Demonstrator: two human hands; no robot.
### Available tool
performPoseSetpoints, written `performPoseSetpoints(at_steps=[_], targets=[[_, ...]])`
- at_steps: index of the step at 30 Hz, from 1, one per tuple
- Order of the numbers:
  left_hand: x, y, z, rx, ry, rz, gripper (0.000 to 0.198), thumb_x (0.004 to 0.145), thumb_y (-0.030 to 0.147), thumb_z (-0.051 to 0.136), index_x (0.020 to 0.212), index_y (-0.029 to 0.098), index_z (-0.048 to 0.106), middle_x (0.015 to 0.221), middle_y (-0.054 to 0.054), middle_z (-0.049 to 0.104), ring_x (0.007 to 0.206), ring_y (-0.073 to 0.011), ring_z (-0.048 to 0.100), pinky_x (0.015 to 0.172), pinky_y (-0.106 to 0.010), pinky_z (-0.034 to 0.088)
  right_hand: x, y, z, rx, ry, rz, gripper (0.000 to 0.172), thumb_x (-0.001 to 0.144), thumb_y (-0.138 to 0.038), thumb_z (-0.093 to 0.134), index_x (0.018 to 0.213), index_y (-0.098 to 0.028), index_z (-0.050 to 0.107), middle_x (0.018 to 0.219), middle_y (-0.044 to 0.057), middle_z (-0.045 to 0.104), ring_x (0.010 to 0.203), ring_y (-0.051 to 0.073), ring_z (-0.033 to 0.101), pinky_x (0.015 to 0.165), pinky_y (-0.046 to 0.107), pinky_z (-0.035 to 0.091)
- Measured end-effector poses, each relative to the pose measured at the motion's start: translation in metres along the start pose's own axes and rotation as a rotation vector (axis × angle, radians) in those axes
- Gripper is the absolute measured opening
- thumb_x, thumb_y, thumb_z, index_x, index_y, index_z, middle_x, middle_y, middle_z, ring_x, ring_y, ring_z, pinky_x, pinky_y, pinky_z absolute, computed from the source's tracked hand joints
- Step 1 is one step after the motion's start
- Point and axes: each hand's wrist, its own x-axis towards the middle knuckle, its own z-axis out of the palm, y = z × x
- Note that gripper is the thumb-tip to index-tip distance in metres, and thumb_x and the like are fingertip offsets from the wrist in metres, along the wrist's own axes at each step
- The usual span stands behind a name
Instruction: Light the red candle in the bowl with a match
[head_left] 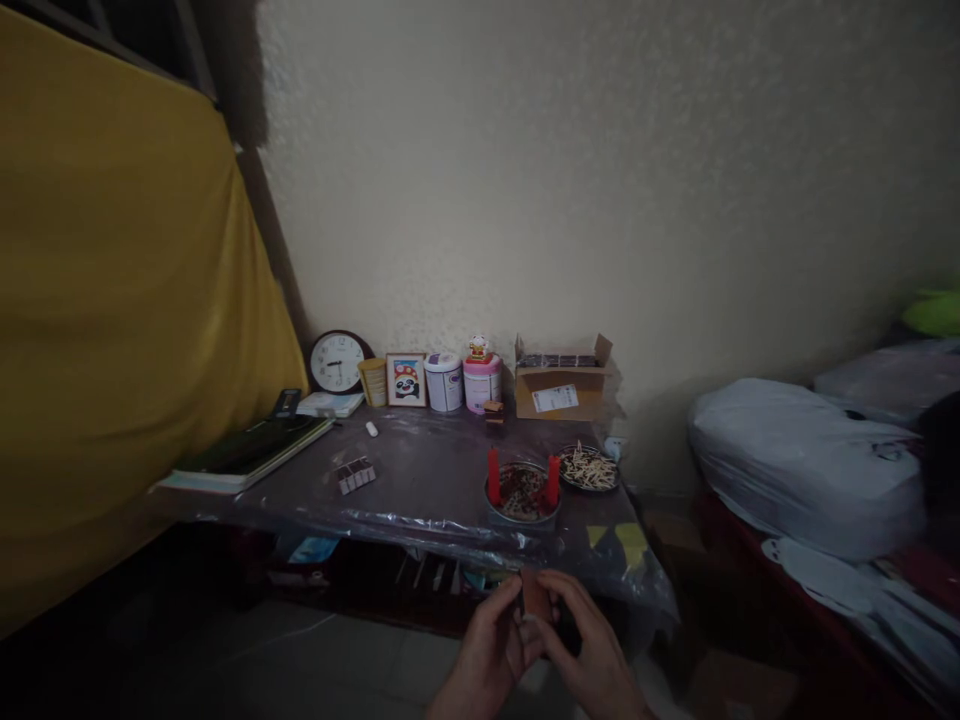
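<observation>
Close to my body, just in front of the table edge, both hands are closed around a small matchbox point(535, 594) with a brown side turned up. My left hand point(491, 635) grips its left side with thumb and fingers. From the right, my right hand point(585, 630) holds it, thumb low against the near end. A small pale bit shows by that thumb; I cannot make out what it is. Beyond my hands stands a round tin point(523, 515) with dark, speckled contents and two red candles point(493, 478) at its sides. Next to it, a plate point(616, 480) bears many loose matchsticks point(589, 467).
A plastic-covered table point(420, 450) holds a group of matchboxes point(355, 475), an open cardboard box point(559, 392), two canisters point(444, 385), a panda picture point(406, 380), a clock point(337, 362) and a large book point(251, 455). White bags point(806, 465) lie at right; a yellow curtain point(127, 300) hangs left.
</observation>
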Motion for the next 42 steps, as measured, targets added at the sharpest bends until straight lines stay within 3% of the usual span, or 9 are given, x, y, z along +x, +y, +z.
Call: performPoseSetpoints(at_steps=[5,28,33,42], targets=[[0.0001,-0.0002,-0.0013,-0.007,0.018,0.025,0.013,0.075,0.025,0.06,0.084,0.016,0.061,0.074,-0.005,0.069,0.068,-0.0161,0.064,0.066,-0.026,0.044,0.0018,0.0003,0.0002,0.015,-0.003,-0.007,0.029,0.08,-0.02,0.052,0.109,-0.023,0.056,0.112,0.008,0.06,0.105,0.021,0.057,0.089,0.033,0.049],[-0.0009,-0.0011,-0.0014,-0.018,-0.033,0.065,0.012,0.076,0.024,0.061,0.085,0.016,0.063,0.079,-0.004,0.069,0.064,-0.0124,0.062,0.068,-0.025,0.045,0.0041,-0.0023,0.0013,0.082,0.045,0.012,0.031,0.078,-0.018,0.052,0.108,-0.022,0.059,0.111,0.007,0.061,0.103,0.02,0.058,0.087,0.03,0.049],[-0.0013,-0.0003,-0.0014,-0.018,-0.035,0.049,0.014,0.077,0.025,0.06,0.088,0.015,0.062,0.084,-0.006,0.07,0.075,-0.0161,0.064,0.071,-0.027,0.045,0.0038,-0.003,0.0026,0.092,0.046,0.012,0.03,0.078,-0.018,0.052,0.106,-0.022,0.059,0.109,0.007,0.062,0.102,0.02,0.058,0.088,0.031,0.049],[-0.002,0.0006,-0.0025,-0.041,-0.05,0.043,0.015,0.078,0.021,0.059,0.091,0.015,0.061,0.083,-0.006,0.069,0.077,-0.0158,0.064,0.074,-0.027,0.045,0.0029,-0.0012,0.0038,0.125,0.029,0.009,0.031,0.081,-0.017,0.049,0.11,-0.021,0.056,0.112,0.008,0.059,0.105,0.02,0.055,0.088,0.031,0.047]])
